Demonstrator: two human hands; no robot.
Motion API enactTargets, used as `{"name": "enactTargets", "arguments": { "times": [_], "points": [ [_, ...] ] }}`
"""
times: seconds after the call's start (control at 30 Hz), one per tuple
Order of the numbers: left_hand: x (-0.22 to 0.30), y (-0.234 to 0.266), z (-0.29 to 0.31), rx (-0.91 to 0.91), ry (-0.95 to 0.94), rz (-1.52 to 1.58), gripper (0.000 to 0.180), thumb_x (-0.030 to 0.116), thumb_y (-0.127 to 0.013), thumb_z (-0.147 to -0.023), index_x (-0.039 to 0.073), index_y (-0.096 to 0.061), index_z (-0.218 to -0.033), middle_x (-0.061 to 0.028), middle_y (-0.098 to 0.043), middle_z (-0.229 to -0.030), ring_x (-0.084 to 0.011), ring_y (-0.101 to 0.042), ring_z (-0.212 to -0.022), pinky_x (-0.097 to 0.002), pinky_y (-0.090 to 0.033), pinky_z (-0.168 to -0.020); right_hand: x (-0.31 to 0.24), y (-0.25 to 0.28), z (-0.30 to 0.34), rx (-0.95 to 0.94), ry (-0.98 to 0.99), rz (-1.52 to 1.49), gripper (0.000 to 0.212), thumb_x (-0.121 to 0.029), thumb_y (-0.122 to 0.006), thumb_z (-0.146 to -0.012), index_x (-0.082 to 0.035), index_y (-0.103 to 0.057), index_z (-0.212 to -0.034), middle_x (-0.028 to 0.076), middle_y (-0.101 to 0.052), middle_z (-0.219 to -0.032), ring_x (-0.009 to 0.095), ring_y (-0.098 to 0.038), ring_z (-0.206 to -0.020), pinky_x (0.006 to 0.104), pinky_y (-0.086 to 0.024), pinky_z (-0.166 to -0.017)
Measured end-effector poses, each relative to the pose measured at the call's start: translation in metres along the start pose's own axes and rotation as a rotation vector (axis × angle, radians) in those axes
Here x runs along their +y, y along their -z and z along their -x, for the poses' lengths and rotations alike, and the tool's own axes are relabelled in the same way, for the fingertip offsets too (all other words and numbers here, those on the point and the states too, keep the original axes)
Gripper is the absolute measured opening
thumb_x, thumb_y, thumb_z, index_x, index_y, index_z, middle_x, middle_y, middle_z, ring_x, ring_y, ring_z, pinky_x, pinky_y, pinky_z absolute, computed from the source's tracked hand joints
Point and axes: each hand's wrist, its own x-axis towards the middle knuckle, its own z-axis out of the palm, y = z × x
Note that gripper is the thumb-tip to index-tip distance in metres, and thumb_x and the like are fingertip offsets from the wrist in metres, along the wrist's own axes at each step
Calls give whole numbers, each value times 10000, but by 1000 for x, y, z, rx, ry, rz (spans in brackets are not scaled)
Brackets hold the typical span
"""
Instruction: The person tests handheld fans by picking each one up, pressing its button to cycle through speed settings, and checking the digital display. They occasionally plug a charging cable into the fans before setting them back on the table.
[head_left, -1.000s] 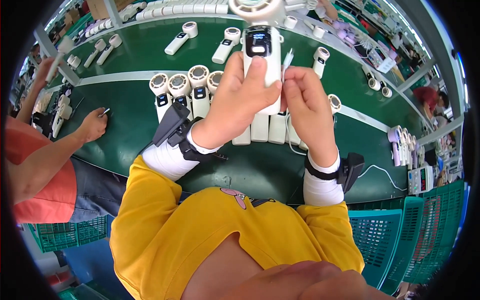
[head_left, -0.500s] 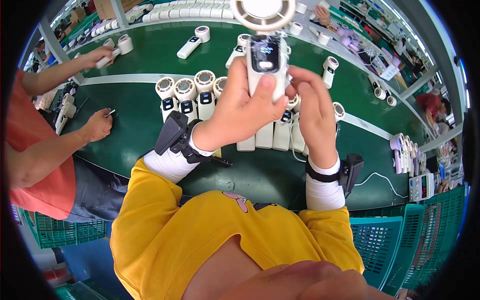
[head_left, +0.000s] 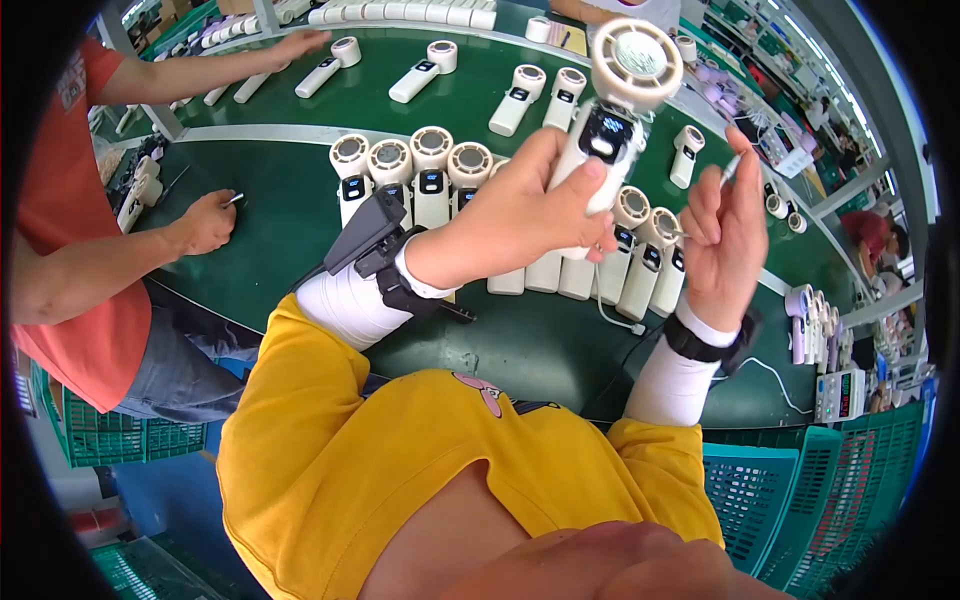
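Note:
My left hand is closed round the handle of a white handheld fan, held up over the table. The fan's round head tilts to the right, and its dark display is lit with blue digits. To the right, apart from the fan, my right hand is closed on a slim pen-like tool; its pale end rises above the fingers and a thin tip points toward the fans. Under and behind my hands lies a row of similar white fans, several with lit displays. My left hand hides part of that row.
A co-worker's hand at left holds a small stick, while their other hand reaches over fans on the far green belt. A white cable lies by the row. At right stand a small meter and green baskets.
My left hand has carried the fan to the right and tilted it. My right hand has moved away from it to the right. The co-worker's far hand has moved right along the belt.

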Motion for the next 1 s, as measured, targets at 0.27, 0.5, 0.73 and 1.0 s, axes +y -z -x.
{"name": "enactTargets", "arguments": {
  "times": [0.27,0.5,0.73,1.0],
  "points": [
    [-16,-10,17,-174,14,-53,315,176,-531,-834,-16,-349,-1004,-76,-527,-803,-97,-533,-639,-229,-450,-540,18,-35,-1,187,503,869,524,-402,-369,-884,63,-403,-1124,95,-536,-895,113,-497,-764,223,-392,-687],
    [-23,-2,11,-194,-518,-640,343,159,-600,-774,-13,-440,-1023,-126,-523,-850,-189,-548,-690,-264,-453,-595,17,-37,13,146,682,846,523,-396,-367,-880,76,-433,-1093,127,-524,-990,162,-509,-925,248,-377,-815],
    [-21,24,-3,-391,-1017,-1077,402,167,-654,-701,-11,-490,-1022,-178,-529,-921,-307,-551,-764,-308,-456,-674,31,-65,22,267,98,190,509,-352,-292,-867,78,-405,-1116,214,-480,-1113,254,-530,-950,326,-428,-826],
    [-36,2,7,-346,-378,-594,587,238,-641,-730,-14,-342,-1168,-159,-541,-893,-245,-566,-726,-299,-464,-624,18,-49,19,59,685,1131,556,-395,-343,-874,91,-390,-1141,205,-510,-1047,250,-531,-942,297,-419,-814]
  ]
}}
